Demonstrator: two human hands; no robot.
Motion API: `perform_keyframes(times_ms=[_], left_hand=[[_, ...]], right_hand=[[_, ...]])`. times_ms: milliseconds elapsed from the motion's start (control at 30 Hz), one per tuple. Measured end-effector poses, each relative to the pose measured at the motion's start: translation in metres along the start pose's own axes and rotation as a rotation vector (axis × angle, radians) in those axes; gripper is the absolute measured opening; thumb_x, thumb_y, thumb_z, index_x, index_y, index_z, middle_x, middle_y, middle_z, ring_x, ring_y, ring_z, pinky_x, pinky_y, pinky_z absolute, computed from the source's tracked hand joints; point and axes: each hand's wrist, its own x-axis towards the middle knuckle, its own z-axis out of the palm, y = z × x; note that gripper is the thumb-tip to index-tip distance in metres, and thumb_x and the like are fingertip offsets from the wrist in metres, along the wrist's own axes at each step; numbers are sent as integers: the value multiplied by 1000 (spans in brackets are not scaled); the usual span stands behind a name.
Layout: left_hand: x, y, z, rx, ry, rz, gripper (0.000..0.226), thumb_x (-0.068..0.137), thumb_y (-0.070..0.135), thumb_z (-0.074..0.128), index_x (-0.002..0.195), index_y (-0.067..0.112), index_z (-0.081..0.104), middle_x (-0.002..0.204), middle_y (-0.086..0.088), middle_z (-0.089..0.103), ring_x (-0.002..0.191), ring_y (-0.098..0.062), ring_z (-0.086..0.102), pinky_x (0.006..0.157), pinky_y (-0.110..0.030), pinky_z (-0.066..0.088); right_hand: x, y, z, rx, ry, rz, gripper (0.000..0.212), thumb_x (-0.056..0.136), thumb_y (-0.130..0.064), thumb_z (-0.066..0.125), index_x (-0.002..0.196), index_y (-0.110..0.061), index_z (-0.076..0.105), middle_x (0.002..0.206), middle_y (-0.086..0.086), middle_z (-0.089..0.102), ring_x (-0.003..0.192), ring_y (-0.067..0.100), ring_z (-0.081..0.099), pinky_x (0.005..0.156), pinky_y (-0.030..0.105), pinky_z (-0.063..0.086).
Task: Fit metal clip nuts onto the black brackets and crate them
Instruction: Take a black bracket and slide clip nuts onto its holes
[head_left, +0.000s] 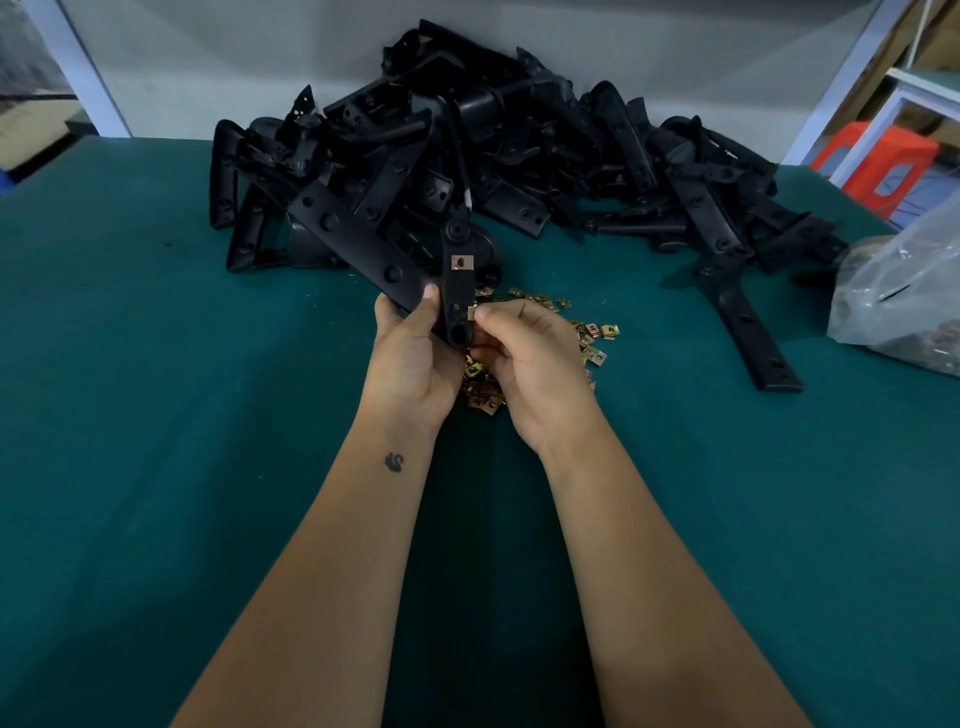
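I look down from the head camera at a dark green tabletop (156, 415) with 2 bare forearms reaching forward over it. My left hand (410, 358) grips a black bracket (456, 306), its fingers curled round the lower part and the thumb pressed on the bracket's left edge. The bracket stands roughly upright above the tabletop, with a longer black arm running up and to the left from it. 1 fitted clip nut (460, 262), a small brassy square, sits on the bracket's upper half. My right hand (530, 364) pinches a second clip nut (471, 313) between thumb and forefinger, held against the bracket's right edge low down; the remaining fingers are curled in toward the palm. I cannot tell whether this nut is fully seated.

Directly below and to the right of the hands lies a loose pile of clip nuts (592, 338), gold-coloured, partly hidden by my right hand. Behind it, against a pale wall, a large heap of black brackets (467, 156) spreads across the far tabletop. 1 separate black bracket (748, 332) lies flat on the right. At the right edge sits a clear plastic bag (904, 301) with dark contents I cannot identify. An orange stool (883, 161) stands beyond the tabletop's far right corner.
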Motion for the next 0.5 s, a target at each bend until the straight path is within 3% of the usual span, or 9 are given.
perform_keyframes(times_ms=[100,300,400,500], left_hand=[[-1,0,0,-23,17,4,16,103,3,43,103,18,49,93,-1,68,84,-15,64,65,-29,55],[-3,0,2,0,23,12,17,103,2,44,106,17,52,84,3,72,75,-8,70,71,-26,57],[-5,0,3,9,23,-4,15,102,2,45,100,15,52,80,3,74,73,-10,71,66,-26,57],[-6,4,2,62,1,-5,12,100,3,50,99,13,56,89,-3,74,82,-17,71,69,-31,58]], right_hand=[[0,1,1,-31,-9,4,29,90,5,60,66,-11,63,75,5,65,72,14,60,64,24,49],[1,4,0,-93,-9,-3,25,88,3,64,69,-13,66,78,4,66,85,19,61,86,35,48],[0,4,2,-97,-1,-37,25,87,2,65,69,-15,66,77,2,67,82,16,61,81,30,49],[-1,2,5,-69,35,-145,23,86,-3,66,69,-18,68,76,-1,68,77,14,61,65,23,50]])
